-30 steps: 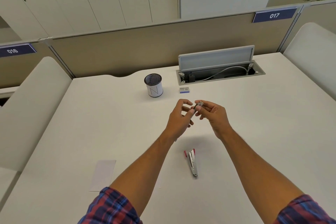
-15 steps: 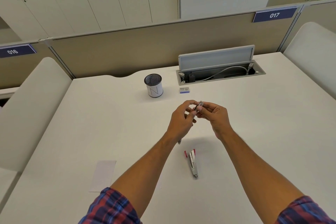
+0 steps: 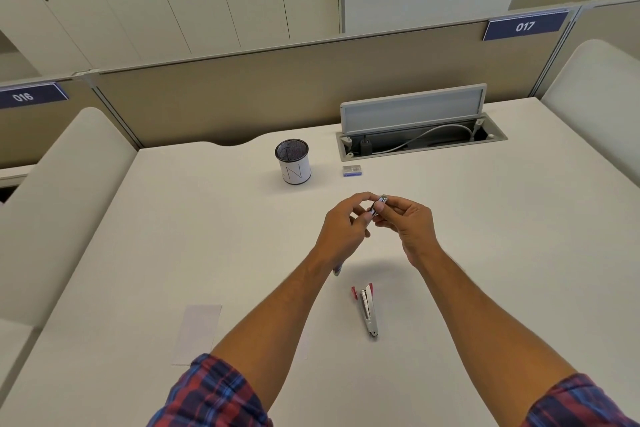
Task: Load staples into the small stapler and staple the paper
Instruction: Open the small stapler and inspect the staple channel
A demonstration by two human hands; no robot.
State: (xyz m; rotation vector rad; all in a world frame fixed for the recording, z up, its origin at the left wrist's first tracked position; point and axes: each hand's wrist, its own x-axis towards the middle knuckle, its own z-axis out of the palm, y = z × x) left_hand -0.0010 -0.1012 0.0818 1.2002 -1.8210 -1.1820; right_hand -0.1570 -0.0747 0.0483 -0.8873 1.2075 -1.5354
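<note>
Both hands meet above the middle of the white desk [image 3: 485, 236]. My right hand [image 3: 408, 222] pinches a small silvery strip of staples [image 3: 379, 203] between thumb and fingers. My left hand [image 3: 346, 225] touches the strip's lower end with its fingertips. The small stapler [image 3: 367, 308], silver with red ends, lies open on the desk nearer to me, below the hands. A white slip of paper [image 3: 197, 333] lies flat to the lower left, partly under my left sleeve. A small staple box [image 3: 352, 170] sits beyond the hands.
A mesh pen cup [image 3: 293, 166] with a white wrap stands at the back of the desk. Behind the box is an open cable hatch [image 3: 415, 135] with its lid raised. A small dark object [image 3: 337, 269] peeks out under my left forearm. Padded dividers flank both sides.
My left hand has closed in on the right hand, and its fingers now touch the staple strip. The stapler and paper have not moved.
</note>
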